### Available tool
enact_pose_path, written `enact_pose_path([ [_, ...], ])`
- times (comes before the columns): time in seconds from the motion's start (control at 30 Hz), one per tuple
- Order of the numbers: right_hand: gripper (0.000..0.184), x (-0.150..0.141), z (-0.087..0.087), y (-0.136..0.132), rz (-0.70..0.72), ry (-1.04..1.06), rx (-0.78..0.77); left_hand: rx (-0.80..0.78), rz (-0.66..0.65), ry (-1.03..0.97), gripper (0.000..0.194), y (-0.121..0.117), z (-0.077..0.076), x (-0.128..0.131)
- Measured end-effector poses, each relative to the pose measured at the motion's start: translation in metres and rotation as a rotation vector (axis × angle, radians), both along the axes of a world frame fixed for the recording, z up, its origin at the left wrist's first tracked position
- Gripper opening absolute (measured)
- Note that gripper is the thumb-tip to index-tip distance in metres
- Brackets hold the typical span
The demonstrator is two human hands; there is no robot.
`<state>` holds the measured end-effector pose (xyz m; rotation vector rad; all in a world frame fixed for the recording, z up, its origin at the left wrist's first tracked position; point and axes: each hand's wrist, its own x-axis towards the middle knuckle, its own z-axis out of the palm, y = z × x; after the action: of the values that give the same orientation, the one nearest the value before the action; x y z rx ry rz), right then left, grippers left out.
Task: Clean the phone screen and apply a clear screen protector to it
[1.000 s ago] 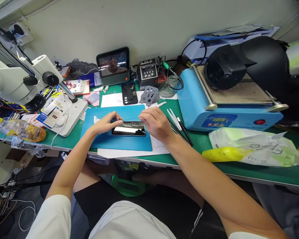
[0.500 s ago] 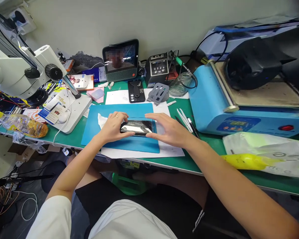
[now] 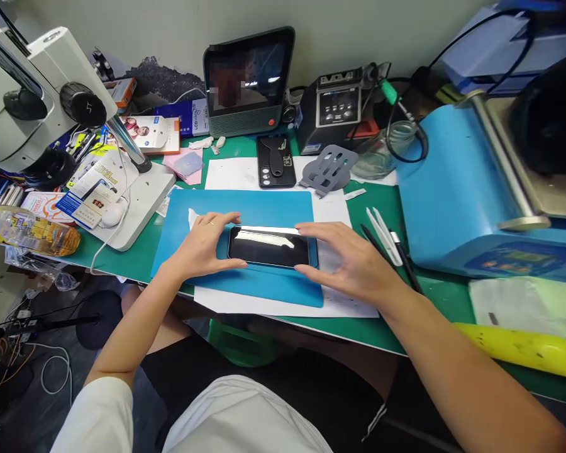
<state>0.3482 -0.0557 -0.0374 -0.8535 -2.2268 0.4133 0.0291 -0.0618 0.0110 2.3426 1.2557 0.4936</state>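
Note:
A smartphone (image 3: 270, 253) lies lengthwise between my hands, with its dark, glossy screen facing up and a white reflection along it. My left hand (image 3: 205, 246) holds its left end, fingers at the far edge and thumb at the near edge. Around the right end, my right hand (image 3: 346, 257) has the same grip. Beneath is a blue mat (image 3: 259, 289), resting partly on white paper (image 3: 344, 307). Whether the phone rests flat on the mat or is slightly lifted I cannot tell. A crumpled white tissue (image 3: 193, 217) shows behind my left hand.
Behind the mat are a black phone (image 3: 276, 165), a grey slotted holder (image 3: 329, 170), a screen device (image 3: 249, 82) and a soldering station (image 3: 332, 110). Pens and tweezers (image 3: 385, 236) lie right, beside a blue machine (image 3: 438, 189). A microscope (image 3: 82, 104) and bottle (image 3: 33, 231) stand left.
My view has shifted and moved closer to the bench. The phone's screen now looks smooth and dark where streaky reflections showed before. Both hands remain at the phone's ends.

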Motion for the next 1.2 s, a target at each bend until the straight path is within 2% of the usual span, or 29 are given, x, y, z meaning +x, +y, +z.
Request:
enact_pose_path([
  [0.2, 0.053, -0.003, -0.001, -0.002, 0.010, -0.043, -0.012, -0.065, -0.014, -0.012, 0.078, 0.000, -0.010, -0.007],
  [0.47, 0.048, -0.003, -0.003, -0.006, -0.020, -0.112, -0.029, -0.105, -0.053, -0.001, 0.070, 0.001, -0.011, -0.009],
  [0.87, 0.058, -0.004, 0.000, -0.006, -0.040, -0.137, -0.071, -0.110, -0.066, 0.015, 0.062, 0.002, -0.012, -0.008],
  [1.2, 0.038, -0.007, 0.007, -0.004, -0.022, -0.210, -0.019, -0.101, -0.044, 0.014, 0.065, 0.001, -0.014, -0.007],
])
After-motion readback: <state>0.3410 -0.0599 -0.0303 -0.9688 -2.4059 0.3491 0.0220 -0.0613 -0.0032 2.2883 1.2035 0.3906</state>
